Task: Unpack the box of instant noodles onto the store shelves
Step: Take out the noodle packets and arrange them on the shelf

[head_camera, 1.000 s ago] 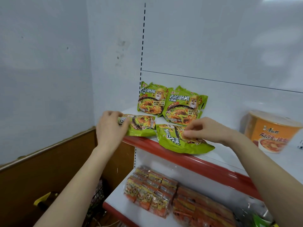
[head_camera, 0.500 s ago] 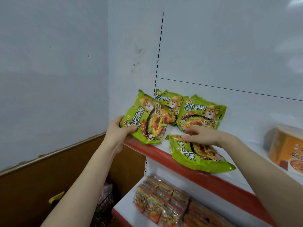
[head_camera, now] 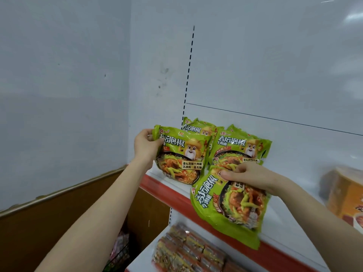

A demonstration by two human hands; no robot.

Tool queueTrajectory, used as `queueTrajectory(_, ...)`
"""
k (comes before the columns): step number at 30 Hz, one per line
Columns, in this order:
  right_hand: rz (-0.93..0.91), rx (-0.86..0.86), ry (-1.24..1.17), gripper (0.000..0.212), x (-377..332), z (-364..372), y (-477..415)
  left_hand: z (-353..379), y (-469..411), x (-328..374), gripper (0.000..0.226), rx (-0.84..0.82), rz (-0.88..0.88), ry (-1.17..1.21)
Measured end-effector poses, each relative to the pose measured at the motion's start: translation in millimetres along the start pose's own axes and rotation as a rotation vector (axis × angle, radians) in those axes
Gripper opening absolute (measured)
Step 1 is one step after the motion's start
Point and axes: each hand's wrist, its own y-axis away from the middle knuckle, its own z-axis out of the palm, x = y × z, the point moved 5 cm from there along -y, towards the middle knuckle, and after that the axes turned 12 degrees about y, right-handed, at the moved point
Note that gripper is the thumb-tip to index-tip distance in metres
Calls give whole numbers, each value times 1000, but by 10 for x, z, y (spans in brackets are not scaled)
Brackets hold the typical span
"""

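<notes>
Head view: your left hand (head_camera: pixel 146 147) grips one green noodle packet (head_camera: pixel 181 157) upright at its top left corner; your right hand (head_camera: pixel 248 177) pinches a tilted packet (head_camera: pixel 229 205) overhanging the red shelf edge (head_camera: pixel 167 190). Behind your hands, two more packets (head_camera: pixel 240 147) lean on the back panel (head_camera: pixel 275 75).

Orange cup tub (head_camera: pixel 345 195) right; wooden wall panel (head_camera: pixel 59 218) left.

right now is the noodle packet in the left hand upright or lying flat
Upright: the left hand holds the noodle packet by its top corner, print reading level, bottom edge at the shelf.
</notes>
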Motion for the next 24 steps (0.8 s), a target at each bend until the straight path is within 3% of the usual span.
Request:
queueTrajectory(3, 50, 73, -118, 46, 123, -39, 34, 100, -125, -94, 22, 17, 0, -11)
queueTrajectory(10, 158, 112, -401, 88, 332, -102, 90, 344, -383, -258, 22, 59, 19, -105)
queueTrajectory(15, 123, 123, -461, 77, 389, -111, 109, 483, -643, -275, 22, 59, 76, -209)
queueTrajectory(19, 87, 113, -528, 57, 359, -107, 83, 583, -697, -332, 26, 55, 128, -319)
queueTrajectory(24, 96, 93, -570, 41, 352, -86, 26, 591, -735, -426, 36, -145, 46, -407)
